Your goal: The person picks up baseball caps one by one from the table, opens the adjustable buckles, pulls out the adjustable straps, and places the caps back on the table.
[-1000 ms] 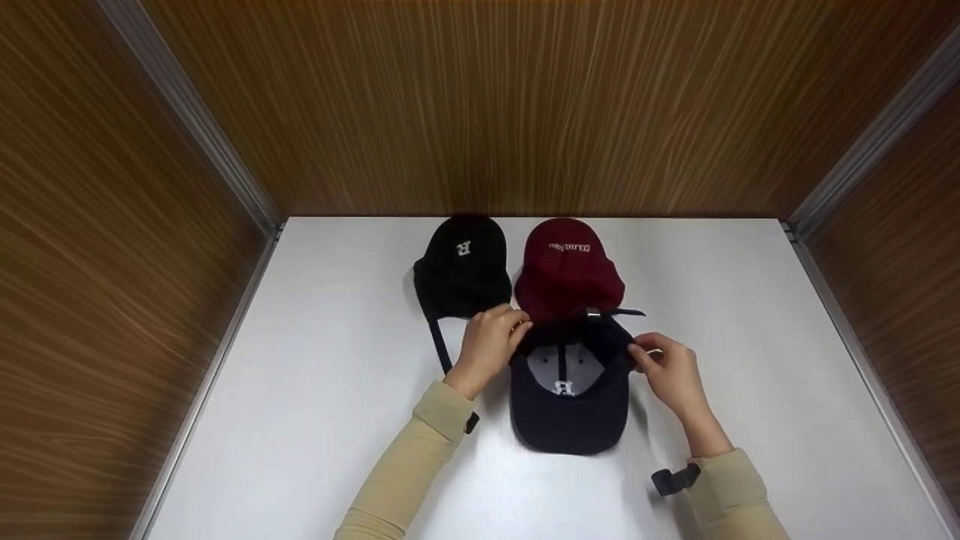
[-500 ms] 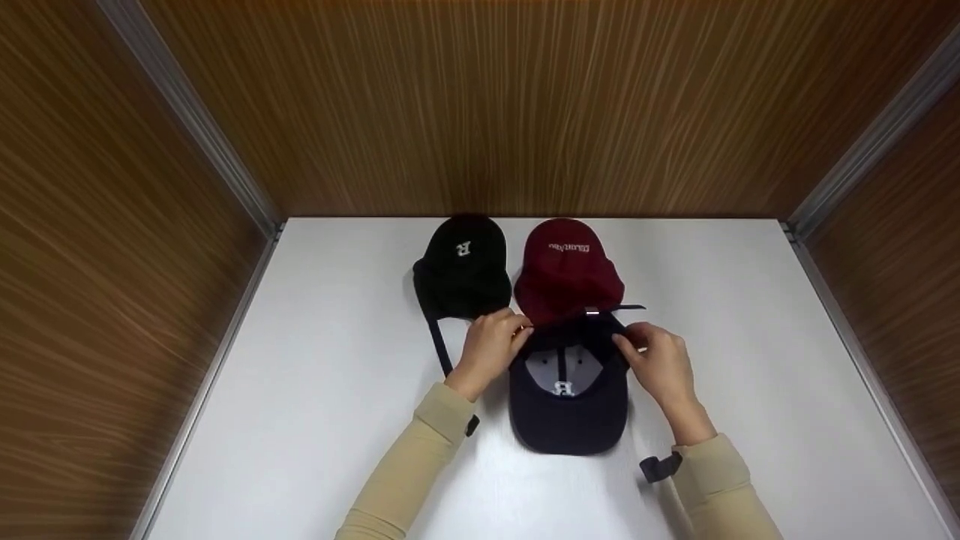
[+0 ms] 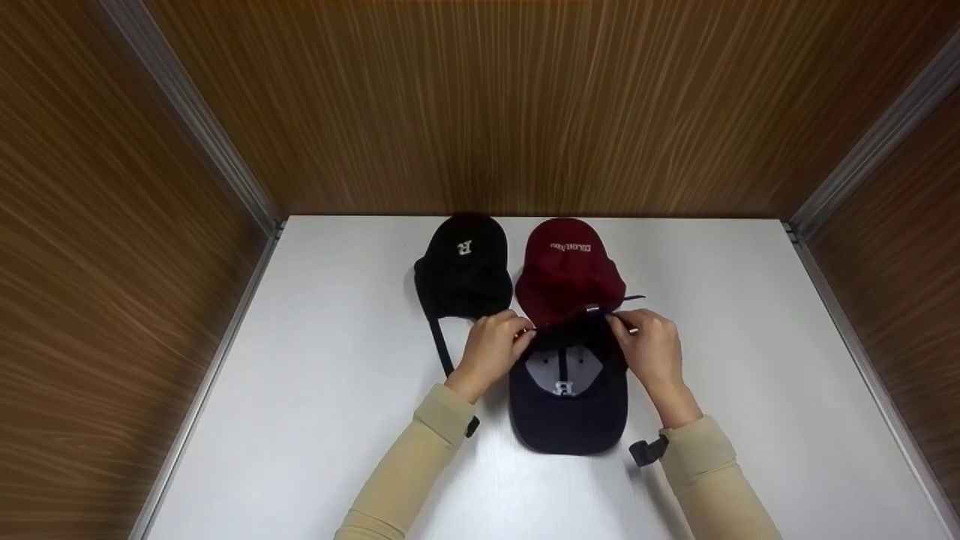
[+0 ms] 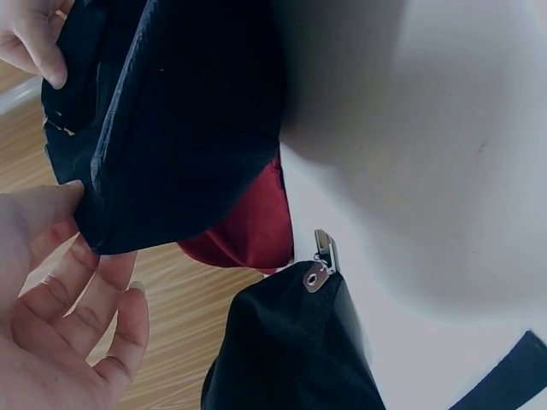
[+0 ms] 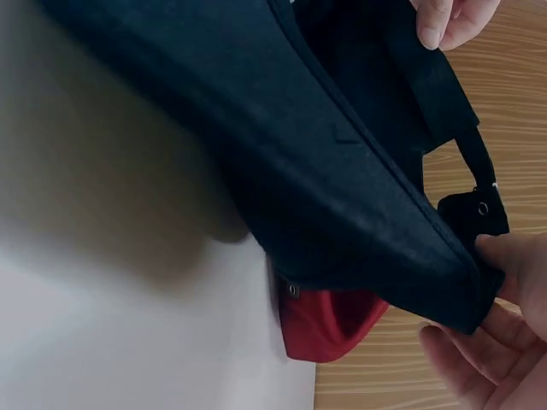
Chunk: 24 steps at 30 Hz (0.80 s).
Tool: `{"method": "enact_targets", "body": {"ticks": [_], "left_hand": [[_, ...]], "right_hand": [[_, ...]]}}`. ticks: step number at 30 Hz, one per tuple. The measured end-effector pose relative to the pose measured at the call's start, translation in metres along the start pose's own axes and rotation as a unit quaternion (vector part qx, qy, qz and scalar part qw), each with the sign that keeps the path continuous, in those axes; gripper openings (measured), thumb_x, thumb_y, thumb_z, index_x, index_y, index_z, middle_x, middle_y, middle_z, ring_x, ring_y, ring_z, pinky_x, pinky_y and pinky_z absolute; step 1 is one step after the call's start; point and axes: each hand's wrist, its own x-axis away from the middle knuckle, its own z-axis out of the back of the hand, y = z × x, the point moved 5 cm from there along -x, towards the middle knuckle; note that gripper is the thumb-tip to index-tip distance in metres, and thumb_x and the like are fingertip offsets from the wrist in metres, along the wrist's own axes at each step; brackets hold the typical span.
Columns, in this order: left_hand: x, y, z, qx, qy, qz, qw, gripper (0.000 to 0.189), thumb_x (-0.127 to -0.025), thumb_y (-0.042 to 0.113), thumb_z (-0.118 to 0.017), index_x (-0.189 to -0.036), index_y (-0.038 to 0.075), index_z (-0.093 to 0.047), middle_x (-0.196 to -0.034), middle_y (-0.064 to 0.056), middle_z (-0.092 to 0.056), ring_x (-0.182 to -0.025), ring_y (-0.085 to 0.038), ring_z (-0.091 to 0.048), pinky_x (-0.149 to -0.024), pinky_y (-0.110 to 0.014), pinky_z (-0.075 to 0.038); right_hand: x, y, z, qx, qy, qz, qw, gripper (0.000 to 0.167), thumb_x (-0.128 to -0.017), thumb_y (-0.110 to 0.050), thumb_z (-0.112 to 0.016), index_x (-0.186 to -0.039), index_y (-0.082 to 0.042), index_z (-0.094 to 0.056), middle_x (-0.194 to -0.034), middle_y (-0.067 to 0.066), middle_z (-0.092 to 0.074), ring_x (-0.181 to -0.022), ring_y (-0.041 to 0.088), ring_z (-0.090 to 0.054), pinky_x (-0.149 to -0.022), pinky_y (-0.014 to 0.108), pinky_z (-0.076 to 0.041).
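Note:
A navy baseball cap (image 3: pixel 568 427) lies upside down in the head view, brim toward the person, its grey inner panel and a white letter showing. My left hand (image 3: pixel 491 349) pinches the left part of its back edge between thumb and fingers. At the right of that edge my right hand (image 3: pixel 652 352) pinches the fabric beside the strap's metal buckle (image 3: pixel 593 309). In the right wrist view the strap (image 5: pixel 474 158) bridges the gap at the back of the cap, and the right thumb presses by an eyelet.
A black cap (image 3: pixel 463 277) with a white letter and a long loose strap (image 3: pixel 440 346) lies at the back left. Beside it a red cap (image 3: pixel 570 274) with white lettering touches the navy cap's back. Wood-grain panels (image 3: pixel 480 105) enclose the white table (image 3: pixel 322 375).
My right hand has slid up and left along the cap's edge, from its right side to near the buckle. The left hand has stayed almost still, keeping its pinch.

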Motion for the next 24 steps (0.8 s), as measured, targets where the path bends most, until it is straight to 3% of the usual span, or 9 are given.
{"method": "enact_targets", "body": {"ticks": [4, 9, 13, 18, 24], "left_hand": [[0.000, 0.002, 0.000, 0.000, 0.001, -0.003, 1.0000, 0.010, -0.091, 0.020, -0.071, -0.090, 0.013, -0.077, -0.083, 0.001, -0.068, -0.076, -0.018, -0.066, -0.067, -0.036, -0.050], [0.001, 0.004, 0.001, 0.003, -0.004, -0.007, 1.0000, 0.009, -0.090, 0.020, -0.071, -0.090, 0.012, -0.076, -0.083, 0.001, -0.068, -0.075, -0.017, -0.066, -0.066, -0.035, -0.049], [0.000, 0.008, 0.002, 0.008, -0.005, -0.008, 0.9999, 0.010, -0.089, 0.020, -0.072, -0.091, 0.012, -0.076, -0.085, 0.001, -0.068, -0.077, -0.016, -0.066, -0.067, -0.035, -0.049], [-0.005, 0.018, 0.009, 0.064, 0.022, -0.011, 0.9976, 0.015, -0.091, 0.022, -0.071, -0.096, 0.009, -0.074, -0.087, -0.001, -0.068, -0.075, -0.015, -0.065, -0.067, -0.032, -0.049], [-0.020, 0.037, 0.022, 0.144, 0.059, -0.005, 0.9878, 0.015, -0.095, 0.019, -0.067, -0.098, 0.007, -0.073, -0.087, 0.001, -0.071, -0.076, -0.008, -0.066, -0.069, -0.021, -0.050]], "right_hand": [[-0.002, 0.000, 0.000, -0.018, 0.008, -0.022, 0.9996, 0.009, -0.085, -0.006, -0.076, -0.079, 0.001, -0.077, -0.076, 0.014, -0.072, -0.064, 0.026, -0.069, -0.056, 0.038, -0.054], [-0.003, -0.002, 0.001, -0.043, 0.025, -0.052, 0.9974, 0.011, -0.085, -0.009, -0.077, -0.076, -0.002, -0.078, -0.075, 0.012, -0.072, -0.060, 0.023, -0.068, -0.055, 0.016, -0.046], [-0.004, -0.011, 0.003, -0.059, 0.048, -0.040, 0.9963, 0.012, -0.084, -0.006, -0.077, -0.073, -0.002, -0.078, -0.073, 0.010, -0.072, -0.059, 0.021, -0.067, -0.057, 0.006, -0.040], [-0.003, -0.026, 0.004, -0.059, 0.083, -0.003, 0.9948, 0.012, -0.083, -0.002, -0.076, -0.071, -0.003, -0.077, -0.069, 0.008, -0.071, -0.056, 0.019, -0.063, -0.055, 0.015, -0.040], [-0.001, -0.046, 0.005, -0.051, 0.097, 0.032, 0.9935, 0.009, -0.083, -0.001, -0.075, -0.075, -0.001, -0.077, -0.071, 0.009, -0.070, -0.057, 0.020, -0.063, -0.052, 0.033, -0.046]]}}
